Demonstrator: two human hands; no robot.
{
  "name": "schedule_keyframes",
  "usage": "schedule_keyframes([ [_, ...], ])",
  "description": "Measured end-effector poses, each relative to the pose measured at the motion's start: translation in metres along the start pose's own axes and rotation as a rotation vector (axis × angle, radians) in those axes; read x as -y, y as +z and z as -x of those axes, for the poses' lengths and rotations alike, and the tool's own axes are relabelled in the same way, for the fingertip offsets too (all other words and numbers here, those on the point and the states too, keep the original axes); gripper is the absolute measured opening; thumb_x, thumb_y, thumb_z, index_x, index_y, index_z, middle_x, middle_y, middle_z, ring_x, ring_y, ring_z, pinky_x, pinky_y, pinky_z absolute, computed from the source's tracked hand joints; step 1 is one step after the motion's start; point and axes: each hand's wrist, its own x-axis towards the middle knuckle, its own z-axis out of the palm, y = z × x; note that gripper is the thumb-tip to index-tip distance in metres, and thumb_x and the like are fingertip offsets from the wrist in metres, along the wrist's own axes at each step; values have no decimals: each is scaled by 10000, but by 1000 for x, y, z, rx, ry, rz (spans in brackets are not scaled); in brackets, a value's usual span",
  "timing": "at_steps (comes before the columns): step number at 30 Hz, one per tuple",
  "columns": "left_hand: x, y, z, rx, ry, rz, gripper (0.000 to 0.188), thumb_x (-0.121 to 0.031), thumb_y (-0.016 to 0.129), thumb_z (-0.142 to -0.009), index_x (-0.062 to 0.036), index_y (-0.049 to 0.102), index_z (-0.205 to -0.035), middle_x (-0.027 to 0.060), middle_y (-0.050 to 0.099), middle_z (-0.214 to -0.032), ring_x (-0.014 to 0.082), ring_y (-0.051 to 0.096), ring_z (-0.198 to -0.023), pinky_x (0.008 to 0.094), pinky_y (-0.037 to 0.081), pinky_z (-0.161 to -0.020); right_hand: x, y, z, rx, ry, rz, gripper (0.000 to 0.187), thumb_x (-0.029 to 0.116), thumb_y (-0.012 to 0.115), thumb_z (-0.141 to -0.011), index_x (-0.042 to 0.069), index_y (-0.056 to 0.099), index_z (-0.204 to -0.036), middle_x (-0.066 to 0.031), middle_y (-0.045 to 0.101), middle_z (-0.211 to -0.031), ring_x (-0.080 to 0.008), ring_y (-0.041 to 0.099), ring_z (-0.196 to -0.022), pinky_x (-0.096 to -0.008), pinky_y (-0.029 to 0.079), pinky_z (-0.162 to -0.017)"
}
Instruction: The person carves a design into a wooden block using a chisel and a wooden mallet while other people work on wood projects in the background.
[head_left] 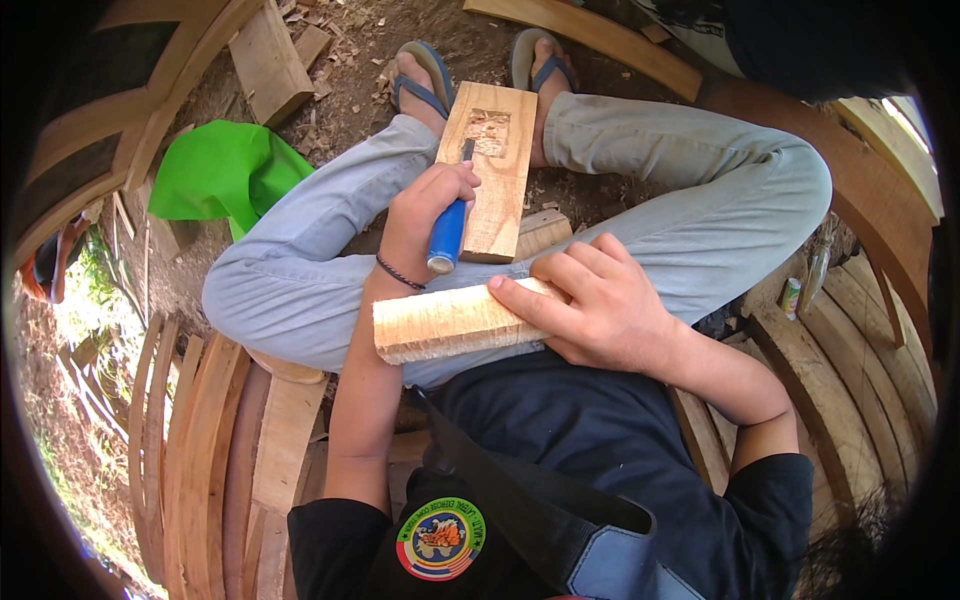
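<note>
My left hand (432, 202) is closed round a chisel (447, 236) with a blue handle. The chisel's dark blade points away from me, its tip at the near edge of a shallow rectangular recess (488, 133) cut into a wooden board (500, 205). Rough chips and torn fibres show inside the recess. The board lies lengthwise between my legs, its near end by a small wood block (543, 232). My right hand (598, 303) grips one end of a thick, squared piece of wood (455, 322), held crosswise above my lap and over my left forearm.
Stacked planks (215, 430) lie at my left, and more timber (840, 370) at my right. A green cloth (228, 172) sits beside my left knee. Offcuts (272, 65) and shavings litter the dirt ground ahead. A long board (590, 38) lies beyond my right foot.
</note>
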Motion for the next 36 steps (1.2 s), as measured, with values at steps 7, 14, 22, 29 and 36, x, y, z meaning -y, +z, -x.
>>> schedule_keyframes([
  [7,4,-1,1,-5,-8,25,183,115,647,-790,-11,538,-865,142,660,-958,322,679,-1048,346,535,-841,11,-4,-4,11,-40,-21,459,205,661,-748,210,647,-1207,6,539,-829,-147,501,-681,-307,347,-609],
  [14,6,1,1,-3,-3,7,184,123,642,-786,-11,535,-854,140,658,-954,315,682,-1031,344,536,-850,35,-17,-11,-158,-218,-57,420,219,624,-755,241,632,-1175,13,478,-778,-132,443,-638,-293,314,-565],
  [22,14,4,1,-24,-16,39,187,103,645,-797,-15,523,-877,141,656,-937,299,690,-1008,339,537,-835,15,-20,-13,-8,-104,86,397,193,608,-762,254,612,-1154,0,507,-766,-187,511,-671,-365,357,-578],
  [29,21,4,-2,8,10,44,183,91,651,-811,-23,526,-880,133,657,-905,286,682,-1019,332,529,-841,20,-29,-17,-45,-172,86,430,222,618,-766,282,595,-1191,6,467,-755,-176,504,-652,-365,353,-573],
  [36,31,10,2,-44,-27,62,164,102,646,-827,-24,550,-870,109,655,-934,235,674,-976,351,534,-900,6,-26,-22,104,-63,22,500,232,647,-731,199,597,-1227,-19,526,-779,-197,547,-673,-362,384,-588],
])
